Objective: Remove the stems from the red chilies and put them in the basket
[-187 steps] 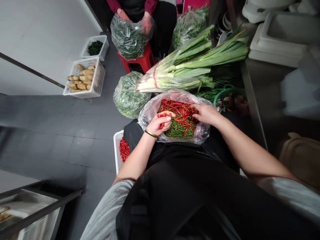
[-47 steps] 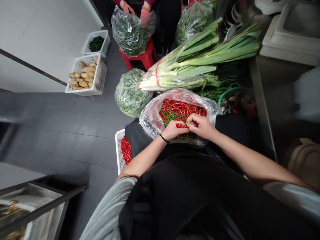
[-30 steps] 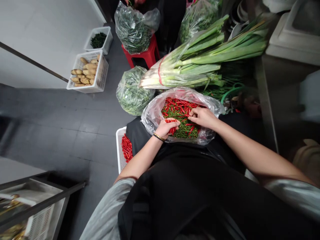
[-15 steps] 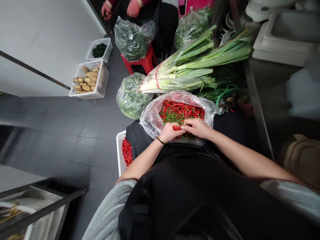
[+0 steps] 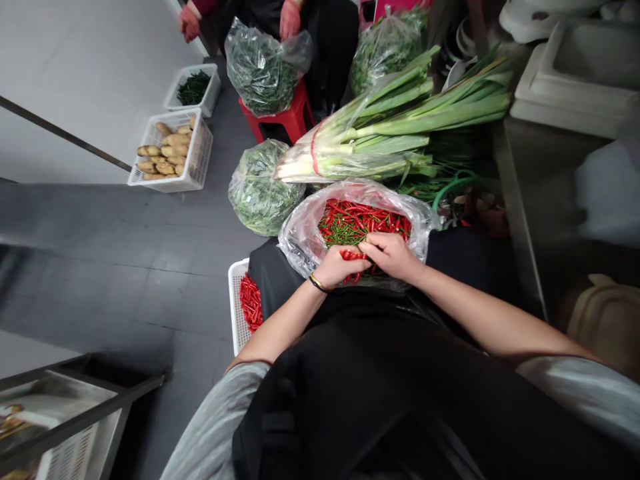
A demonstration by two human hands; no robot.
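Observation:
An open clear plastic bag [image 5: 300, 243] rests on my lap, filled with red chili peppers [image 5: 385, 219] and loose green stems [image 5: 345, 233]. Over its near side, my left hand [image 5: 339, 265] is curled around several red chilies [image 5: 353, 255], which show between its fingers and thumb. My right hand [image 5: 393, 255] meets it there, thumb and forefinger pinched at the chilies' stem ends; exactly what sits in that pinch is too small to make out. Beside my left leg stands a white basket [image 5: 238, 303] holding stemless red chilies [image 5: 251, 304].
Leeks [image 5: 345, 150] tied with a red band lie just beyond the bag. Bagged greens [image 5: 265, 190] sit left of them. Another bag of greens [image 5: 263, 73] tops a red stool [image 5: 285, 115], near a co-worker's gloved hand [image 5: 290, 20]. A metal counter edge [image 5: 523, 220] runs along the right.
The view has shifted slightly. My hands stay together over the bag, the right fingers moving a little along the chilies. The co-worker's gloved hands have moved apart.

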